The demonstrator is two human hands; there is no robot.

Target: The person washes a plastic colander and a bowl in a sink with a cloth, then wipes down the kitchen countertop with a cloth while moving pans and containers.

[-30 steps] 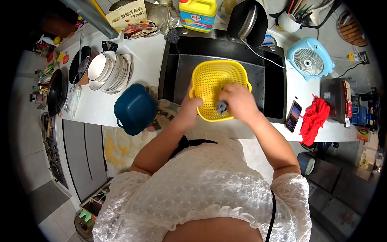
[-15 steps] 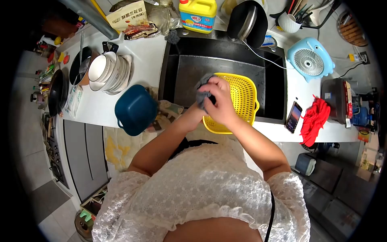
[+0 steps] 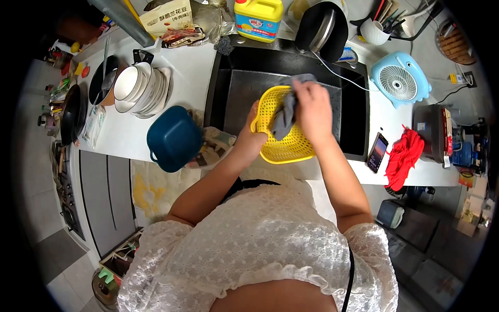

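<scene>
My left hand (image 3: 251, 136) grips the handle side of a yellow perforated basket (image 3: 287, 151), its thumb over the rim. The basket is held tilted above the near part of the black sink (image 3: 236, 99). In my right hand (image 3: 314, 112) is a grey cloth (image 3: 284, 118), pressed over the basket's far right rim. Part of the cloth hangs down inside the basket, and another part shows beyond my fingers. My right fingertips are partly blurred. To the left, a dark blue basin (image 3: 175, 138) sits at the counter's front edge.
Stacked white bowls and plates (image 3: 138, 89) stand on the left counter. A yellow detergent jug (image 3: 258, 20) and a kettle (image 3: 322, 31) are behind the sink. On the right are a blue fan (image 3: 399, 79), a phone (image 3: 378, 152) and a red cloth (image 3: 405, 158).
My left hand has moved from the cloth to the basket's handle side. The basket has turned and shifted left. My right hand has carried the cloth right, onto the basket.
</scene>
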